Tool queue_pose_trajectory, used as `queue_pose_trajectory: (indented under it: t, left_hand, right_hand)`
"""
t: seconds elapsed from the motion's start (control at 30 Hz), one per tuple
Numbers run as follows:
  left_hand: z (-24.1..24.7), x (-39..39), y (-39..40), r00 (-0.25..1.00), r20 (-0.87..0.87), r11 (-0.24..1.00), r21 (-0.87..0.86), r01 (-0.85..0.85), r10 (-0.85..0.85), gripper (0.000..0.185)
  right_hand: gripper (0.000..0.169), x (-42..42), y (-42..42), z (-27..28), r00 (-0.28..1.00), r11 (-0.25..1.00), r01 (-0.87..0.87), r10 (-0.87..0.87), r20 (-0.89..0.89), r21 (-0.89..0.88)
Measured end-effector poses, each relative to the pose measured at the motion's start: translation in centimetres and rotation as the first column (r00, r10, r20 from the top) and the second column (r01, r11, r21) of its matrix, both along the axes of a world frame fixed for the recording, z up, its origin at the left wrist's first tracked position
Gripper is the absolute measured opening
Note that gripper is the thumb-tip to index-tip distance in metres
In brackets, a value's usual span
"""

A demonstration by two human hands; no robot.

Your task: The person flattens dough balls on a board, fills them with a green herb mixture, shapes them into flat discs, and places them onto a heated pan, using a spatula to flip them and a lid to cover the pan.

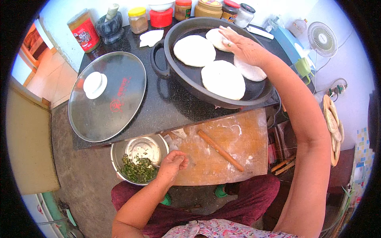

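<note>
In the wide black pan (190, 89) lie several flat white dough rounds. My right hand (242, 47) reaches across the pan, laid flat over the far dough round (215, 38) and partly covering it. Below its wrist is another dough round (251, 70), partly hidden. Two more, the left dough round (194, 50) and the near dough round (223, 79), lie uncovered. My left hand (174, 163), fingers curled with nothing visible in them, hovers by the right rim of a steel bowl (114, 160). Chopped green filling (138, 171) sits in the bowl, with a spoon partly hidden in it.
A wooden rolling pin (221, 150) lies on a floured board (202, 172). The glass lid (107, 119) rests left of the pan on the black counter (154, 116). Jars, a stone mortar (109, 29) and a small fan (322, 39) stand behind.
</note>
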State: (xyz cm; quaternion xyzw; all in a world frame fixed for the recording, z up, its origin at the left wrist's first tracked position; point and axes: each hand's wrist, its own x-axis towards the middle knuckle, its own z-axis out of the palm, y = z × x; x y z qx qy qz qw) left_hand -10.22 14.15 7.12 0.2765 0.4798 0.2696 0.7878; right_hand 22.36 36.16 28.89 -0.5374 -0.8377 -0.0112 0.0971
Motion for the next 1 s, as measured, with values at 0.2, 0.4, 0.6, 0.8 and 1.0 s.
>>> queue_pose_trajectory:
  t: [0.2, 0.4, 0.6, 0.8, 1.0]
  left_hand:
    - [-0.2, 0.1, 0.0, 1.0, 0.009, 1.0, 0.008, 0.022, -0.022, 0.012]
    - [0.3, -0.3, 0.1, 1.0, 0.011, 1.0, -0.002, -0.007, 0.007, 0.014]
    - [0.1, -0.5, 0.2, 1.0, 0.012, 1.0, 0.0, 0.007, -0.007, 0.013]
    - [0.0, -0.4, 0.0, 1.0, -0.002, 1.0, -0.011, -0.012, 0.012, 0.012]
    - [0.5, -0.1, -0.3, 1.0, -0.015, 1.0, -0.005, 0.002, -0.002, 0.013]
  right_hand:
    - [0.052, -0.3, 1.8, 0.2, 0.995, 0.98, -0.013, -0.006, -0.099, -0.197]
    - [0.053, 0.7, -0.1, 1.2, 0.981, 0.973, 0.017, -0.06, -0.183, -0.228]
    - [0.055, 2.2, -2.5, 1.9, 0.936, 0.978, -0.005, -0.07, -0.344, -0.211]
    - [0.06, 2.5, -5.8, 2.3, 0.715, 0.833, 0.217, -0.491, -0.498, -0.509]
    - [0.059, 3.9, -6.9, 4.6, 0.739, 0.86, 0.262, -0.47, -0.482, -0.437]
